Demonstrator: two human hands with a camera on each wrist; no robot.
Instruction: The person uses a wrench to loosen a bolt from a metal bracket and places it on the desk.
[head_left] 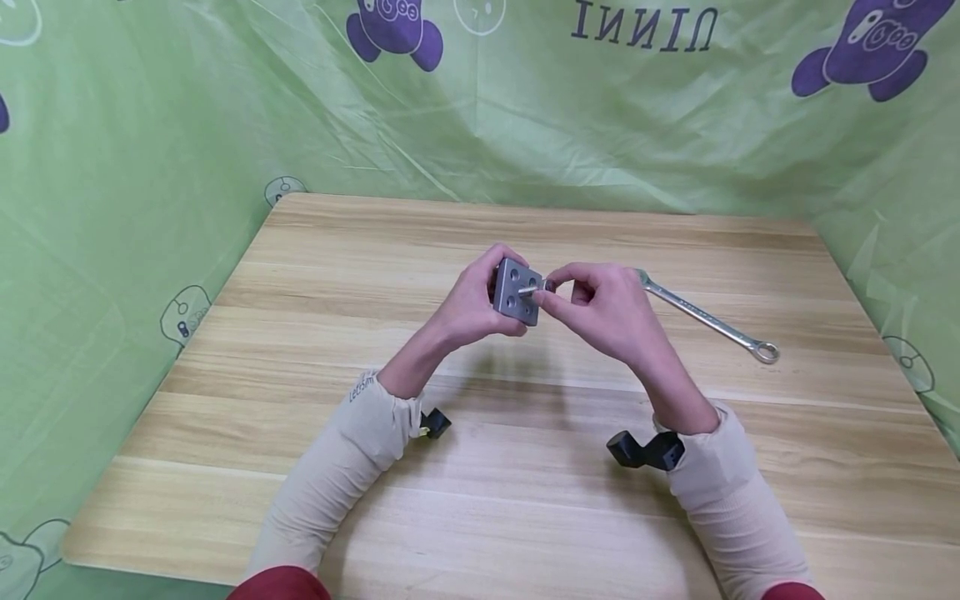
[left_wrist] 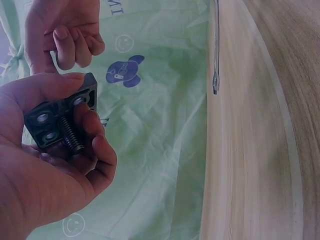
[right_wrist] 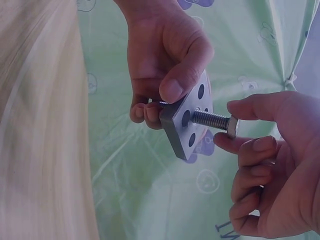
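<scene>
My left hand (head_left: 468,302) grips a grey square plate (head_left: 505,287) by its edges, above the table. Several round holes show in its smooth face in the right wrist view. A bolt (right_wrist: 211,120) stands out from that face, its threaded shaft at a middle hole. The thumb and index finger of my right hand (head_left: 611,312) pinch the hexagonal bolt head (right_wrist: 233,127). On the plate's recessed back, a threaded shaft (left_wrist: 71,134) sticks out between the left fingers, which partly hide that side.
A combination wrench (head_left: 701,315) lies on the wooden table (head_left: 360,275), to the right of my right hand. Green printed cloth (head_left: 525,142) hangs behind the table and at both sides. Black wrist cameras (head_left: 647,451) jut inward from both sleeves.
</scene>
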